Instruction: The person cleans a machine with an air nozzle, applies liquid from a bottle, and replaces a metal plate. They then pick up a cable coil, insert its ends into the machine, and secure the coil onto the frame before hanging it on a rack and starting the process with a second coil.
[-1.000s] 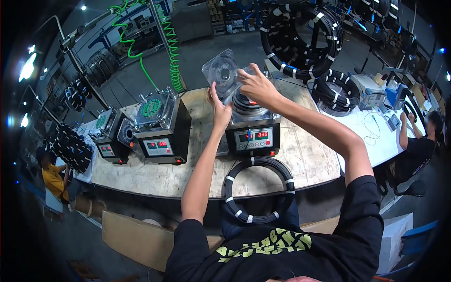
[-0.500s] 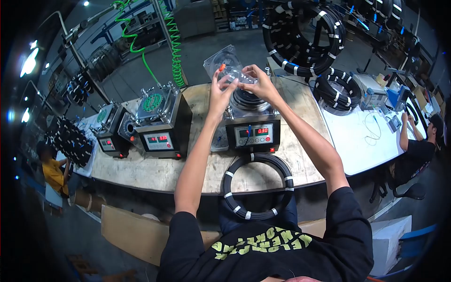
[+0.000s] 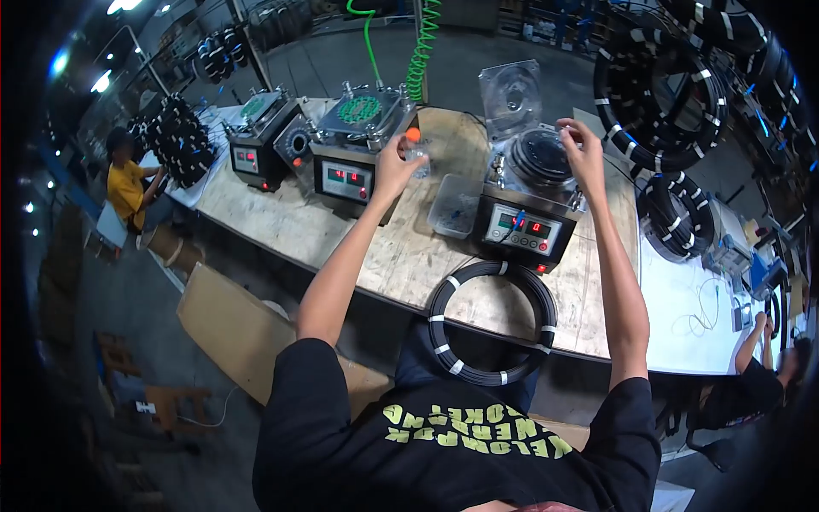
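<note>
"How does the bare left hand (image 3: pixel 393 171) look?"

"Bent at the fingers, thumb and forefinger drawn together in a grip on the hand's right side."

"And its arm?"

"The bare left forearm (image 3: pixel 339 266) slants down and leftward from that grip to a bent elbow; the short black fabric left sleeve (image 3: pixel 309 388) sits below."

"Where's the bare right hand (image 3: pixel 586 155)?"

"Well to the right of the grip, near its height. The fingers curl loosely leftward, parted from the thumb."

"That arm, too?"

"The bare right forearm (image 3: pixel 621 277) drops steeply from the wrist, the elbow lower than the grip, above a short black fabric right sleeve (image 3: pixel 621 431)."
</note>
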A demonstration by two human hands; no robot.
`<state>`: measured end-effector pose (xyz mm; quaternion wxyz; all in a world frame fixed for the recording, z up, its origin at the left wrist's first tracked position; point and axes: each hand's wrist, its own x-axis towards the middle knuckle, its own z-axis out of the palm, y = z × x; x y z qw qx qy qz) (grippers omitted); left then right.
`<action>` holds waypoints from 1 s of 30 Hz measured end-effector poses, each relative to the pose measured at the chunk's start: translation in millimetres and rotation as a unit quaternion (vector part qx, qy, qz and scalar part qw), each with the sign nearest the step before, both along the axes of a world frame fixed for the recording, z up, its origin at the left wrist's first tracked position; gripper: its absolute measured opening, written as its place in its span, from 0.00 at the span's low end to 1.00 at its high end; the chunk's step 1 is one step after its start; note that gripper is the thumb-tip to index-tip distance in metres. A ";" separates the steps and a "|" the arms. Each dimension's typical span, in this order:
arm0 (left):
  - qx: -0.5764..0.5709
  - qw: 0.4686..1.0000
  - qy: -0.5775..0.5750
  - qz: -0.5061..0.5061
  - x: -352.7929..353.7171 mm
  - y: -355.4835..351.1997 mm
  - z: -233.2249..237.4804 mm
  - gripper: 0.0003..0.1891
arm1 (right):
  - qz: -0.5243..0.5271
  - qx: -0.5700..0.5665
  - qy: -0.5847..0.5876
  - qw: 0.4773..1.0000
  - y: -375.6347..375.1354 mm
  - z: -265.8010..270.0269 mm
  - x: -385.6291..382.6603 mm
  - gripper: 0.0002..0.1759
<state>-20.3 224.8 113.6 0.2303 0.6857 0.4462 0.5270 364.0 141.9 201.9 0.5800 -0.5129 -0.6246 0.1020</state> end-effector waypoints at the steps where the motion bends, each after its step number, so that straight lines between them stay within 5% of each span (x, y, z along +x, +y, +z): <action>1: -0.034 0.999 0.016 -0.005 -6.7 0.4 -17.1 0.31 | 0.007 -0.003 0.009 1.000 1.7 -0.7 1.3 0.13; 8: -0.119 0.979 0.161 0.024 -11.6 -8.8 -87.5 0.39 | 0.051 -0.024 0.130 0.990 2.1 -8.1 16.8 0.13; 11: -0.177 0.969 0.172 -0.005 -12.7 5.2 -117.3 0.51 | 0.057 -0.027 0.193 0.979 0.1 -7.8 19.7 0.13; 17: -0.152 0.944 0.291 -0.019 6.7 28.4 -86.6 0.56 | 0.050 0.002 0.218 0.975 1.8 -13.0 19.1 0.13; 20: -0.096 0.979 0.114 -0.135 42.0 54.9 -37.2 0.48 | 0.041 0.017 0.222 0.974 0.6 -11.8 15.4 0.14; 24: -0.137 0.962 -0.054 -0.229 108.2 65.9 31.7 0.37 | 0.022 -0.004 0.177 0.984 0.1 -9.9 13.1 0.13; 30: -0.091 0.975 -0.002 -0.202 151.1 89.3 52.7 0.15 | 0.019 -0.006 0.174 0.984 0.9 -8.2 10.3 0.13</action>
